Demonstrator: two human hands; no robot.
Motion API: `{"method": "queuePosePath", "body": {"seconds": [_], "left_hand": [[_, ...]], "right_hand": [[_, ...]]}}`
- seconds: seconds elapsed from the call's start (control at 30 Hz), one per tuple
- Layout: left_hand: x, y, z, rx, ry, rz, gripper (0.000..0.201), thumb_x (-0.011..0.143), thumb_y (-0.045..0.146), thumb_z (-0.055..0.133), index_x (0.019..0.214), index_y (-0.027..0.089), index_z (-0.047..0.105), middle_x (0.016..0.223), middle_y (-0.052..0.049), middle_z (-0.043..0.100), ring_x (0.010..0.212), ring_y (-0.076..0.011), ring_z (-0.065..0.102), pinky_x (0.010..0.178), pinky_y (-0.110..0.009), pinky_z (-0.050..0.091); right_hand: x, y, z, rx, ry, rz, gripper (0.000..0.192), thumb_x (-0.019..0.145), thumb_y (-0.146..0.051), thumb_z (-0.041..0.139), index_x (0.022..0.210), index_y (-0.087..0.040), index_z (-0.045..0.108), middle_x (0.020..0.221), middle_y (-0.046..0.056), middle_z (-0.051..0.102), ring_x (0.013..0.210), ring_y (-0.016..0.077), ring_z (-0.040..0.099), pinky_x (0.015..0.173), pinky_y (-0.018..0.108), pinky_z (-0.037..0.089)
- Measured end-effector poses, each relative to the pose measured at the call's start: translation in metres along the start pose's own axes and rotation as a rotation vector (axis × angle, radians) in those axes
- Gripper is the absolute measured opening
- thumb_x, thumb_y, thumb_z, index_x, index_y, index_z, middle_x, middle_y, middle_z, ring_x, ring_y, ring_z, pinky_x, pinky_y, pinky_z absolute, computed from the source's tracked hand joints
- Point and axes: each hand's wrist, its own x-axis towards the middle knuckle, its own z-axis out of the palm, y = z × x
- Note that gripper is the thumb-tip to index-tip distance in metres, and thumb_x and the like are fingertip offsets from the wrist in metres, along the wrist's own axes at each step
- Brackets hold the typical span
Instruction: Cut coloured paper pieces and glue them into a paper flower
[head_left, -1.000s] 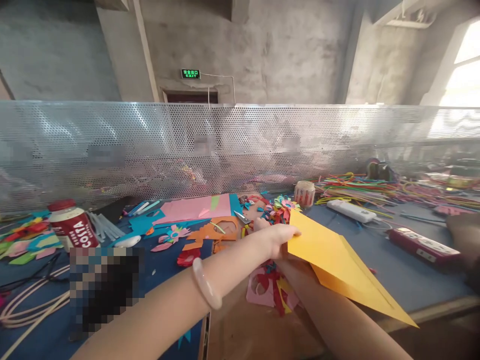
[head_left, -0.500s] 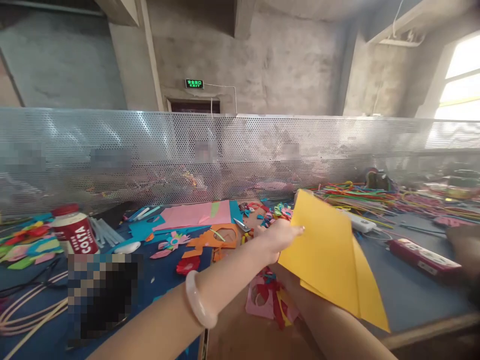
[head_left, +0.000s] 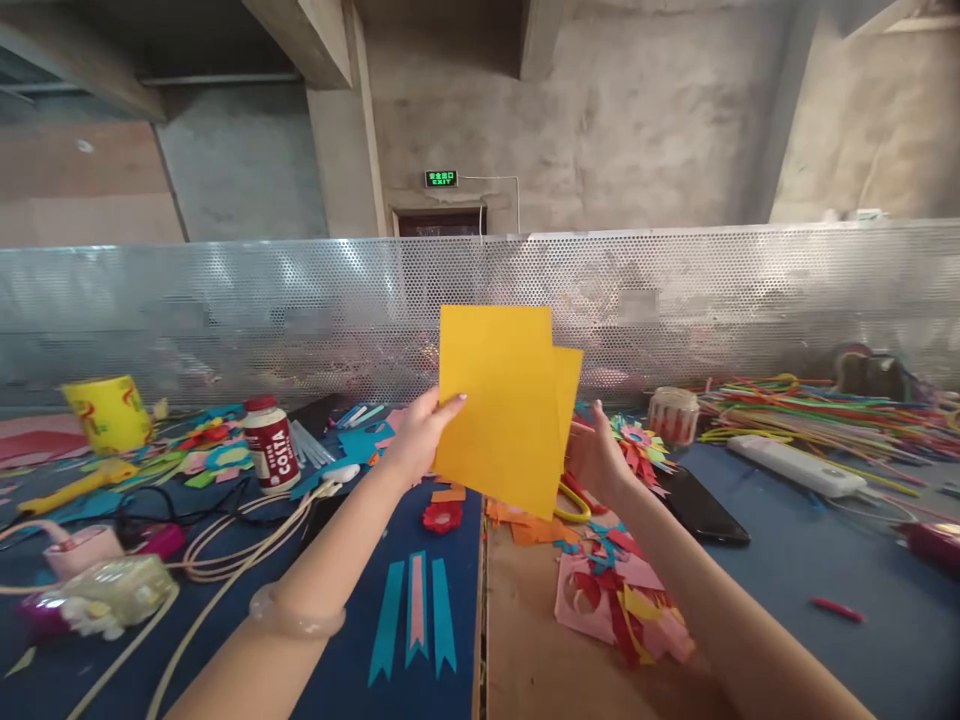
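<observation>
Two overlapping sheets of yellow paper [head_left: 495,400] are raised upright in front of me, the rear one sticking out at the right. My left hand [head_left: 420,435] pinches their left edge, thumb on the front face. At the right edge is my right hand [head_left: 600,465], its thumb up and apart from the paper; its other fingers are partly hidden behind the sheets. Below it shows a yellow looped handle [head_left: 576,508]. Blue and pink paper strips [head_left: 418,610] with notched ends lie on the blue table.
Paper scraps [head_left: 600,610] cover the brown middle strip. At right are a black phone [head_left: 705,505], a white power strip [head_left: 795,465], a glass jar [head_left: 673,415] and coloured stems [head_left: 787,410]. A red-capped bottle [head_left: 270,445], cables [head_left: 225,535] and a yellow cup [head_left: 107,412] stand left.
The yellow sheets have moved left and turned upright to face me. My right hand, hidden behind them before, now shows at their right edge. The view has swung left.
</observation>
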Motion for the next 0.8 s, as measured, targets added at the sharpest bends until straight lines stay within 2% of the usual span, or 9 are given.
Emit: {"method": "queuePosePath", "body": {"seconds": [0.03, 0.1, 0.2, 0.3, 0.4, 0.47, 0.6, 0.7, 0.8], "left_hand": [[-0.002, -0.004, -0.009, -0.016, 0.023, -0.023, 0.041, 0.078, 0.031, 0.057, 0.116, 0.019, 0.053, 0.120, -0.010, 0.057, 0.104, -0.0266, 0.057, 0.086, -0.041, 0.048], [-0.007, -0.011, -0.022, -0.052, 0.053, -0.088, 0.039, 0.076, 0.030, 0.059, 0.114, 0.019, 0.055, 0.118, -0.010, 0.059, 0.103, -0.0265, 0.058, 0.086, -0.040, 0.048], [-0.014, -0.019, -0.033, -0.117, 0.082, -0.182, 0.035, 0.075, 0.028, 0.062, 0.109, 0.020, 0.058, 0.113, -0.009, 0.062, 0.098, -0.0255, 0.061, 0.085, -0.038, 0.048], [-0.014, -0.021, -0.043, -0.196, 0.150, -0.216, 0.032, 0.074, 0.023, 0.063, 0.105, 0.019, 0.060, 0.108, -0.009, 0.065, 0.093, -0.0242, 0.063, 0.083, -0.036, 0.049], [-0.002, -0.017, -0.058, -0.328, 0.337, -0.233, 0.026, 0.075, 0.016, 0.059, 0.101, 0.015, 0.061, 0.096, -0.010, 0.068, 0.084, -0.0222, 0.065, 0.079, -0.035, 0.051], [0.011, -0.014, -0.071, -0.455, 0.489, -0.280, 0.021, 0.079, 0.014, 0.051, 0.098, 0.012, 0.061, 0.087, -0.010, 0.069, 0.077, -0.0205, 0.066, 0.074, -0.034, 0.052], [0.039, -0.020, -0.092, -0.539, 0.631, -0.348, 0.023, 0.085, 0.014, 0.040, 0.099, 0.013, 0.058, 0.079, -0.007, 0.067, 0.069, -0.0157, 0.064, 0.065, -0.029, 0.052], [0.057, -0.038, -0.095, -0.584, 0.698, -0.417, 0.021, 0.087, 0.017, 0.042, 0.103, 0.014, 0.056, 0.089, -0.008, 0.064, 0.076, -0.0154, 0.062, 0.067, -0.029, 0.051], [0.072, -0.056, -0.088, -0.650, 0.717, -0.465, 0.027, 0.086, 0.028, 0.048, 0.110, 0.015, 0.052, 0.107, -0.009, 0.057, 0.090, -0.0172, 0.058, 0.076, -0.036, 0.049]], "right_hand": [[-0.001, -0.001, 0.004, 0.100, -0.060, 0.006, 0.062, 0.084, -0.062, 0.025, 0.105, -0.012, 0.056, 0.094, 0.012, 0.066, 0.085, 0.0198, 0.063, 0.071, 0.031, 0.050], [-0.006, -0.002, 0.013, 0.246, -0.151, 0.007, 0.054, 0.082, -0.059, 0.036, 0.105, -0.014, 0.056, 0.094, 0.012, 0.067, 0.081, 0.0193, 0.065, 0.067, 0.029, 0.051], [-0.013, -0.004, 0.027, 0.228, -0.142, -0.002, 0.031, 0.075, -0.039, 0.057, 0.097, -0.017, 0.060, 0.093, 0.009, 0.067, 0.072, 0.0171, 0.065, 0.061, 0.028, 0.052], [-0.012, -0.011, 0.031, 0.165, -0.062, -0.001, 0.021, 0.070, -0.028, 0.061, 0.086, -0.015, 0.063, 0.082, 0.008, 0.069, 0.062, 0.0164, 0.064, 0.053, 0.027, 0.053], [-0.001, -0.027, 0.020, 0.117, 0.093, -0.050, 0.017, 0.067, -0.022, 0.061, 0.083, -0.014, 0.063, 0.075, 0.006, 0.068, 0.055, 0.0146, 0.062, 0.044, 0.023, 0.052], [0.006, -0.039, 0.005, 0.113, 0.231, -0.116, 0.016, 0.067, -0.020, 0.060, 0.083, -0.015, 0.062, 0.076, 0.005, 0.068, 0.055, 0.0126, 0.062, 0.045, 0.020, 0.052], [0.016, -0.050, -0.023, 0.218, 0.408, -0.174, 0.015, 0.064, -0.014, 0.060, 0.079, -0.012, 0.060, 0.076, 0.006, 0.068, 0.057, 0.0137, 0.064, 0.053, 0.024, 0.056], [0.018, -0.040, -0.036, 0.331, 0.441, -0.125, 0.019, 0.058, -0.009, 0.063, 0.076, -0.013, 0.058, 0.075, 0.006, 0.069, 0.060, 0.0176, 0.066, 0.054, 0.028, 0.058], [0.019, -0.019, -0.039, 0.414, 0.430, -0.041, 0.024, 0.055, -0.006, 0.066, 0.074, -0.015, 0.055, 0.072, 0.003, 0.068, 0.060, 0.0174, 0.066, 0.054, 0.027, 0.058]]}}
